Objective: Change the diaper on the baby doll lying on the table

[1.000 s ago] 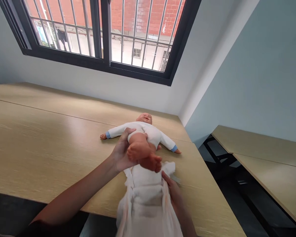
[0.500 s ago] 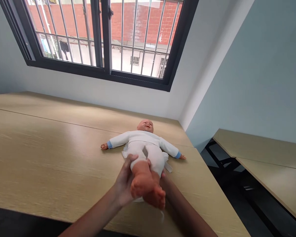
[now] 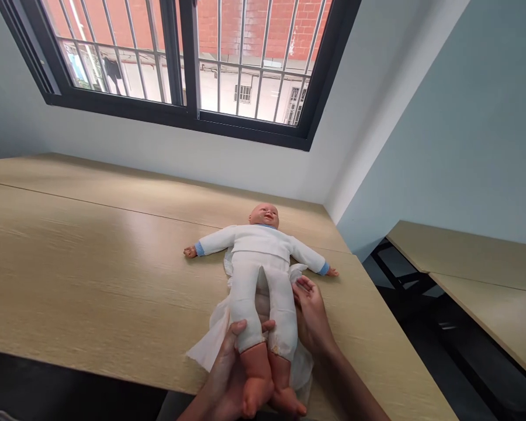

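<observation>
A baby doll [image 3: 263,240] in a white top and trousers with blue cuffs lies on its back on the table, arms spread and feet towards me. My left hand [image 3: 230,368] is wrapped round its lower leg on the left, thumb on top and fingertips showing between the legs. Beneath the doll spreads a thin white diaper [image 3: 208,339], its edges sticking out on both sides of the hips and legs. Beside the doll's hip on the right, my right hand [image 3: 311,304] has its fingers curled at the diaper's ruffled edge, seemingly pinching it.
The pale wooden table [image 3: 92,263] ends in a near edge below and a slanting edge at right. Across a dark gap stands another table [image 3: 486,298]. Behind are a white wall and a barred window [image 3: 179,117].
The doll's legs, raised before, have come down towards me and straightened. My right hand has moved from under the legs up to the hip. More of the diaper now shows.
</observation>
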Demonstrator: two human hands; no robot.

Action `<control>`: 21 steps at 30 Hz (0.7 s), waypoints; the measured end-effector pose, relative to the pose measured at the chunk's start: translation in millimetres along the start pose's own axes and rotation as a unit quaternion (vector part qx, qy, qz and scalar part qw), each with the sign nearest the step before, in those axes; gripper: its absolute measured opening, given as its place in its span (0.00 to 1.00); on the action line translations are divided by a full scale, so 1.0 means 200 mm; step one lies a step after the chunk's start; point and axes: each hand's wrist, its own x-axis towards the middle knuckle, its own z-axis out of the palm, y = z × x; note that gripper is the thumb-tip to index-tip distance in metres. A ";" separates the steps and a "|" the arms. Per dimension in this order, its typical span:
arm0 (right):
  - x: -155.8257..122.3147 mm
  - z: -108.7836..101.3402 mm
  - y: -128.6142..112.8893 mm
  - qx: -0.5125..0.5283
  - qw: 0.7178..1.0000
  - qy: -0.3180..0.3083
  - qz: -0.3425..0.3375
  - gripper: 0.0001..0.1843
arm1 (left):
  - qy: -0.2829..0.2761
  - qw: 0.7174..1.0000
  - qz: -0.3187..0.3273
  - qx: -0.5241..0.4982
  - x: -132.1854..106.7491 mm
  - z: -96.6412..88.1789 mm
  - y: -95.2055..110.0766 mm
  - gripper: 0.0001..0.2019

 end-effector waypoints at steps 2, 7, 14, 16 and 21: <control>-0.07 -0.04 0.00 -0.045 0.998 0.026 -0.027 0.33 | -0.014 1.000 -0.001 -0.002 -0.01 0.01 0.00 0.26; -0.31 -0.08 -0.03 -0.101 0.987 -0.125 -0.003 0.37 | -0.038 0.999 -0.006 0.019 -0.05 0.04 0.06 0.24; -0.28 -0.13 -0.05 -0.063 0.978 -0.182 0.084 0.48 | -0.040 0.986 -0.032 0.160 -0.12 0.05 0.28 0.20; -0.23 -0.16 -0.05 -0.063 0.982 -0.153 0.093 0.49 | -0.014 0.986 -0.002 0.164 -0.15 0.03 0.35 0.19; -0.17 -0.22 -0.07 -0.068 0.987 -0.115 0.085 0.46 | 0.088 0.974 0.069 0.198 -0.20 -0.02 0.45 0.12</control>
